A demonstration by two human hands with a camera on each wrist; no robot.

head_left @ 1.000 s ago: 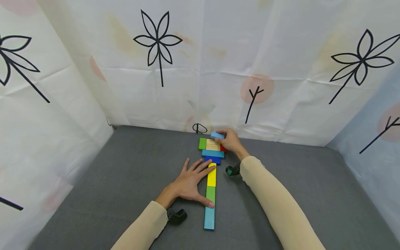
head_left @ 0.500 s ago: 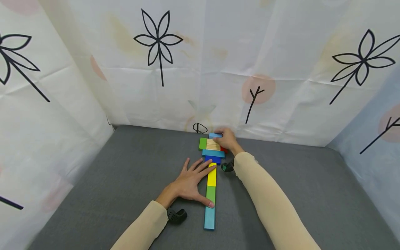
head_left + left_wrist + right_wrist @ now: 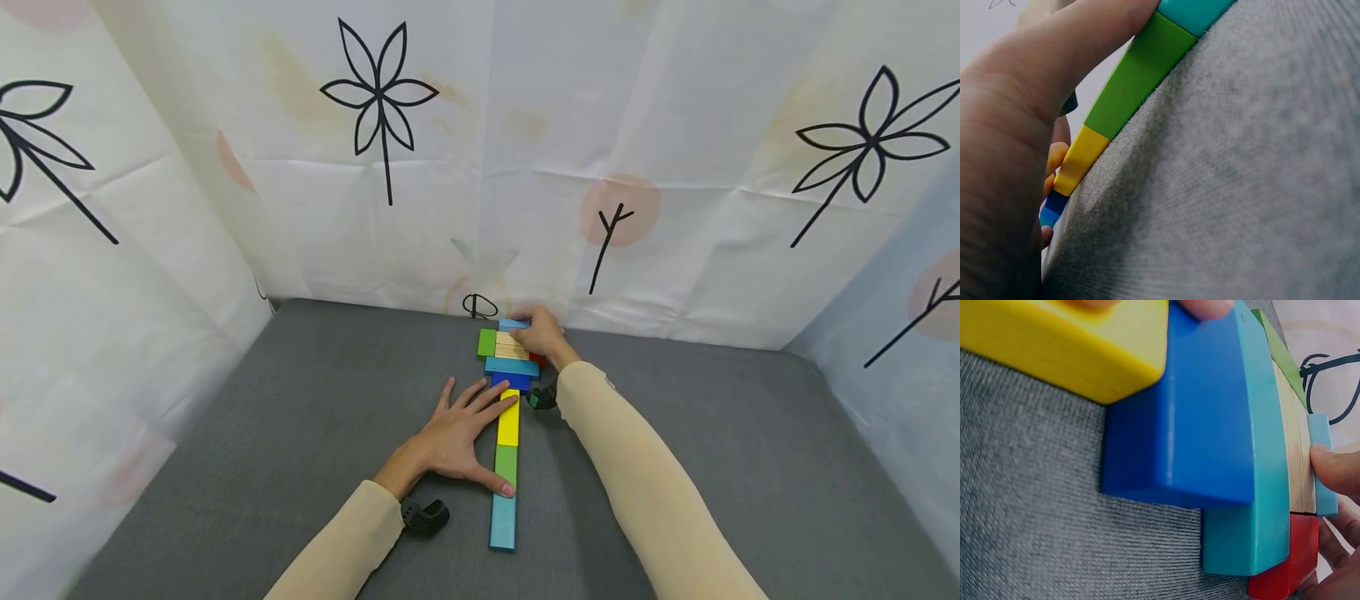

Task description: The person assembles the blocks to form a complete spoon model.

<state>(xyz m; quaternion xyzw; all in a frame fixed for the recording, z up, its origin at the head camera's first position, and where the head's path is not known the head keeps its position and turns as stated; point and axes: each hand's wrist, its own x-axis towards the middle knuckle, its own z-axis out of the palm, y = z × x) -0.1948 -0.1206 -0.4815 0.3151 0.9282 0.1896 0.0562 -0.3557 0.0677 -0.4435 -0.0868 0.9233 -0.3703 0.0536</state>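
Observation:
At the far end of a row of coloured blocks, my right hand [image 3: 543,336] pinches a light blue block [image 3: 1321,437] between thumb and fingers. That block lies against the back side of plain wooden blocks [image 3: 512,345], which sit between a green block [image 3: 487,342] and a red block [image 3: 1285,562]. Nearer come a teal block [image 3: 512,365] and a dark blue block [image 3: 1210,419]. My left hand [image 3: 453,442] rests with fingers spread along the stem: fingertips at the dark blue and yellow block [image 3: 509,425], thumb over the joint of a green block [image 3: 1141,72] and a turquoise block [image 3: 503,525].
Grey cloth covers the table [image 3: 337,392]. A white patterned curtain [image 3: 480,167] hangs right behind the far edge, close to the right hand, and more cloth hangs at both sides. Each wrist wears a black strap mount [image 3: 425,518].
My right hand has shifted slightly left with the light blue block, bringing it in line behind the wooden blocks. The left hand has stayed in place.

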